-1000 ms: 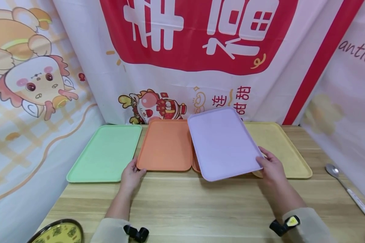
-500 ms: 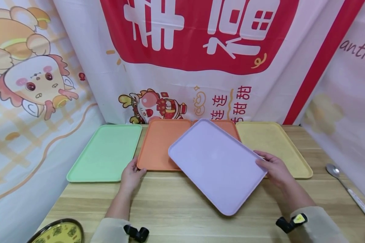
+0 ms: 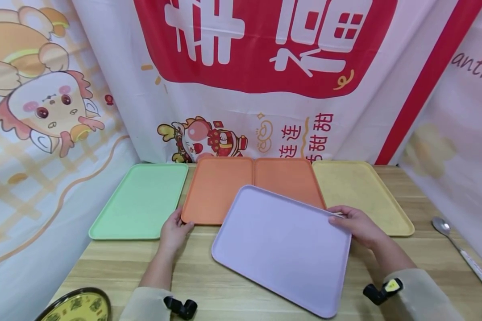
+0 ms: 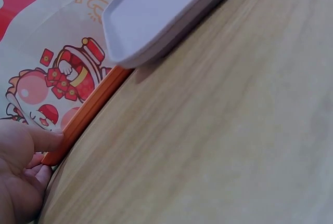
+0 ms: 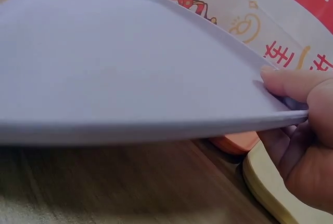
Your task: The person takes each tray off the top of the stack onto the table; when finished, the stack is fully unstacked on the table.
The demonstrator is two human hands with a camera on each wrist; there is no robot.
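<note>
My right hand (image 3: 358, 226) pinches one corner of a lavender tray (image 3: 281, 252), thumb on top and fingers beneath, as the right wrist view shows. The tray is held above the wooden table, turned at an angle, and covers the front parts of two orange trays. My left hand (image 3: 174, 230) holds the front left corner of the left orange tray (image 3: 221, 187). In the left wrist view its thumb lies on the rim of that orange tray (image 4: 88, 112), with fingers below. The other orange tray (image 3: 287, 176) sits directly beside it.
A green tray (image 3: 144, 200) lies at the left and a yellow tray (image 3: 357, 194) at the right of the row. Farther right is a spoon (image 3: 462, 253). A dark-rimmed yellow round object (image 3: 78, 307) is partly visible at front left. Printed cloths hang behind and at both sides.
The lavender tray has come down from over the right orange tray toward the table's front, turning counterclockwise in my right hand. My left hand has stayed at the orange tray's corner.
</note>
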